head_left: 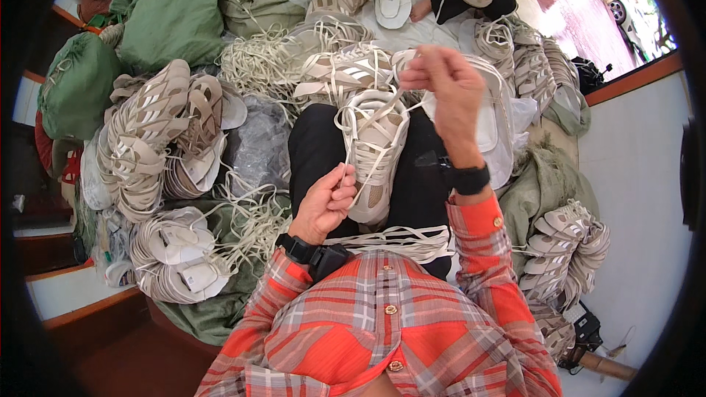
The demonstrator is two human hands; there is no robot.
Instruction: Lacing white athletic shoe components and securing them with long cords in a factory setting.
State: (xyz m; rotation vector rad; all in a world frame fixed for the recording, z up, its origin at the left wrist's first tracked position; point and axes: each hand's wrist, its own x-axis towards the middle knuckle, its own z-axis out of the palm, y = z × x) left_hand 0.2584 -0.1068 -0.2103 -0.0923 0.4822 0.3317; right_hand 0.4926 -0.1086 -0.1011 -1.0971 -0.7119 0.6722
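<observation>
A: Layout, left to right?

B: Far left, 9 o'clock from the lap: curved stack of beige-and-white openwork shoe uppers [140,140]. Then left hand [323,202], fingertips pinched on a thin off-white lace [361,190]. Hand sits just beside the shoe, lower left.

A: Which shoe?

B: Beige-and-white low-cut sneaker [376,148], fabric-looking upper. Lies on the lap, between two black-trousered thighs [312,132]. Sole hidden.

A: Long axis?

B: Near enough 12 to 6. Toe at 6, towards the wearer; tongue and opening at 12. Lace rows run crosswise over the middle.

A: Bearing from each hand?

B: From the left hand, shoe's middle is at 1 to 2 o'clock. From the right hand [445,88], at 7 to 8.

A: Nearer one?

B: Left, to the middle and toe. Right is nearer the opening, raised off its upper right corner.

A: Right hand state?

B: Fingers drawn together, blurred. A strand runs up close to the tips; can't tell if it's gripped.

A: Anything further right?

B: Second stack of beige-and-white uppers [562,250], 4 o'clock from the shoe, well apart.
</observation>
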